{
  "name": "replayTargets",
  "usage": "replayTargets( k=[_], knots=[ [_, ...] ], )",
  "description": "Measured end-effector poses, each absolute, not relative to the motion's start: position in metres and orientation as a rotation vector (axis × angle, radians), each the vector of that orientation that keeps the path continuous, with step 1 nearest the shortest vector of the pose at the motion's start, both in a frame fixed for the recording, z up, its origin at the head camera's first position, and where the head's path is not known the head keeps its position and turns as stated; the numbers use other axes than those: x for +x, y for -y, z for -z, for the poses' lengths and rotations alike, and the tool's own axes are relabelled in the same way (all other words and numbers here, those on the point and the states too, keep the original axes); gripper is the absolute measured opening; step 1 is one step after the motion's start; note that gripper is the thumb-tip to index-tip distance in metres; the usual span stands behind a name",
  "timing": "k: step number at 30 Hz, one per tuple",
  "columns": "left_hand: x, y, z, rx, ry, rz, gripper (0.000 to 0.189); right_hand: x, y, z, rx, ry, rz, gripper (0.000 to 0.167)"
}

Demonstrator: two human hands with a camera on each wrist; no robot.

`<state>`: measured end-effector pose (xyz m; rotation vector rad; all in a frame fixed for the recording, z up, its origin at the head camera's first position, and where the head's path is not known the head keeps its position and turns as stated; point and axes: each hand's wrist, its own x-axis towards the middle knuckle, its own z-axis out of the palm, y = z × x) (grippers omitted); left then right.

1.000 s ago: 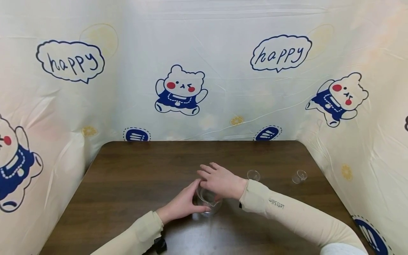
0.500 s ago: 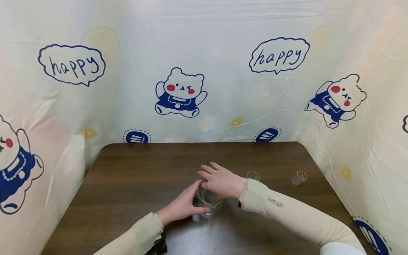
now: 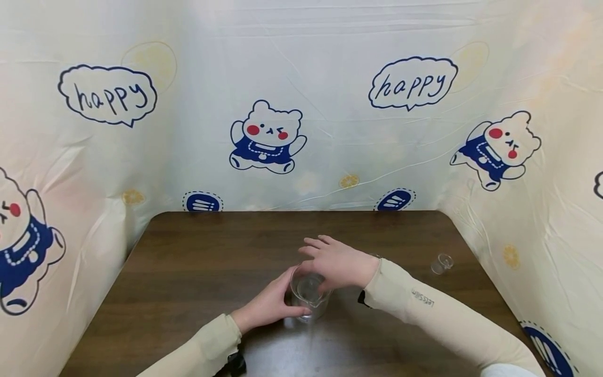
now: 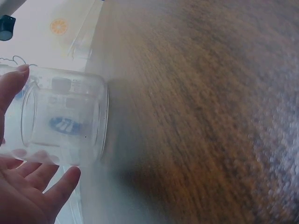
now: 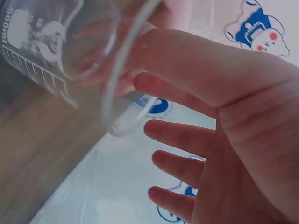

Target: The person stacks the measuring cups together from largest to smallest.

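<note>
A large clear glass beaker (image 3: pixel 314 310), marked 500ml in the right wrist view, stands upright on the table. Inside it sits a smaller clear glass beaker (image 4: pixel 70 105), seen through the wall in the left wrist view. My left hand (image 3: pixel 269 302) grips the large beaker from the left, thumb on the near side and fingers on the far side. Over the rim's right side hovers my right hand (image 3: pixel 341 263), its fingers spread and nearly straight. In the right wrist view its thumb and forefinger (image 5: pixel 159 84) are by the rim, holding nothing.
A small glass beaker (image 3: pixel 442 264) stands at the right of the brown wooden table (image 3: pixel 212 246). The edge of another glass piece (image 3: pixel 376 256) shows behind the right wrist, mostly hidden. A printed curtain (image 3: pixel 330 157) surrounds the table's back and sides.
My right hand has risen and shifted right, its fingers coming away from inside the large beaker. The left hand keeps its hold. The right wrist now covers most of the nearer small glass.
</note>
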<state>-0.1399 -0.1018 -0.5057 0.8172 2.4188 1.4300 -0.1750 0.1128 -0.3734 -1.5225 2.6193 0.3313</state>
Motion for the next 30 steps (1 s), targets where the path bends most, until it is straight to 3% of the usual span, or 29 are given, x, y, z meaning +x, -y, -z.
replayTargets(
  k=[15,30],
  knots=[
    [-0.140,0.101,0.506,0.797,-2.453,-1.395,0.094,-0.176,-0.141,0.347,-1.518,-2.646,-0.101,0.032],
    [-0.141,0.101,0.505,0.808,-2.457,-1.391,0.095,-0.182,-0.174,0.338,-1.454,-2.703,-0.027,0.035]
  ],
)
